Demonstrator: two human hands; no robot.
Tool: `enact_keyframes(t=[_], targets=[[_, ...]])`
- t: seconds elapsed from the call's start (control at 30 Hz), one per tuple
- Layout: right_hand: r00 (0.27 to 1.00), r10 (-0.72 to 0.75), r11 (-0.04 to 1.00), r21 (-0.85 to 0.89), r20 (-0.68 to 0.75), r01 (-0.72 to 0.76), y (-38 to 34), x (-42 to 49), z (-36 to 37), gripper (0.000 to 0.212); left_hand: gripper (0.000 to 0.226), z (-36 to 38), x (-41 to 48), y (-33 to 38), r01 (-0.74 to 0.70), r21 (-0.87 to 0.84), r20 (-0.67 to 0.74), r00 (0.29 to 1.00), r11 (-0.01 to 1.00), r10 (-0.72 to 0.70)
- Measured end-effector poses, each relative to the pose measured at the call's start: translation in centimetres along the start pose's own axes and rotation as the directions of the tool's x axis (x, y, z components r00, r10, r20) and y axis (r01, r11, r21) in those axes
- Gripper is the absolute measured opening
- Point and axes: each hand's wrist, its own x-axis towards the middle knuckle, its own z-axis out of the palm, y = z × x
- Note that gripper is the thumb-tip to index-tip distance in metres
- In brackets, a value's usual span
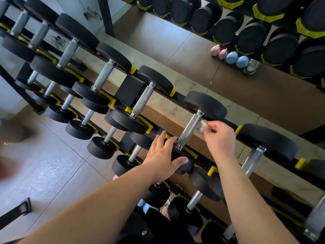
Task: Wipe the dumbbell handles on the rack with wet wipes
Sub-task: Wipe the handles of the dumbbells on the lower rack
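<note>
A black dumbbell with a knurled steel handle lies on the upper tier of the rack. My right hand pinches a crumpled white wet wipe against the right side of that handle, near its far head. My left hand lies flat with spread fingers on the near black head of the same dumbbell, fingertips just left of the handle's lower end. The near head is mostly hidden under that hand.
More black dumbbells with steel handles fill the upper and lower tiers on yellow cradles. A mirror behind reflects another rack and small pink and blue weights. Grey tiled floor lies to the left.
</note>
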Motion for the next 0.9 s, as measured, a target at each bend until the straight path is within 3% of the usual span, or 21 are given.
enact_keyframes(t=[0.07,0.2,0.3,0.4,0.47,0.53,0.63,0.7,0.8,0.9], targets=[[1.0,0.002,0.996,0.085,-0.015,-0.001,-1.2,0.3,1.2,0.019,0.084,0.0,0.1,0.0,0.002,-0.005,0.0,1.0,1.0,-0.002],[0.987,0.14,0.942,0.319,-0.083,-0.107,-2.0,-0.6,3.6,0.017,0.084,0.1,0.2,0.0,0.012,-0.002,0.0,1.0,1.0,-0.012],[0.996,0.083,0.976,0.205,-0.04,-0.073,-0.8,-1.7,3.6,0.019,0.084,0.1,0.1,0.0,0.011,-0.003,-0.004,1.0,1.0,-0.011],[0.985,-0.093,0.994,-0.037,0.148,0.099,0.8,-3.4,3.1,0.019,0.084,0.2,0.1,0.0,0.0,-0.003,-0.016,1.0,1.0,0.0],[0.93,-0.049,0.992,-0.089,0.364,0.088,1.4,-3.8,2.6,0.02,0.084,0.2,0.2,0.0,-0.004,-0.001,-0.026,1.0,1.0,0.004],[0.897,0.014,0.997,-0.074,0.443,0.021,1.2,-3.1,1.6,0.016,0.084,0.1,0.1,-0.1,-0.004,0.003,-0.025,1.0,1.0,0.004],[0.985,-0.068,0.996,-0.047,0.16,0.076,-0.4,-1.1,0.3,0.014,0.082,0.0,0.0,0.0,-0.004,-0.003,-0.008,1.0,1.0,0.004],[0.99,-0.139,0.989,-0.057,-0.007,0.138,-1.5,0.2,0.6,0.021,0.082,-0.1,0.0,0.1,-0.002,-0.005,-0.002,1.0,1.0,0.002],[0.971,-0.236,0.958,-0.172,-0.029,0.227,-1.3,0.1,2.7,0.026,0.082,-0.1,0.0,0.2,0.01,-0.006,0.003,1.0,1.0,-0.01],[0.953,-0.3,0.943,-0.16,-0.03,0.292,-0.4,-1.5,4.3,0.023,0.083,0.0,0.2,0.2,0.015,-0.009,-0.004,1.0,1.0,-0.015]])
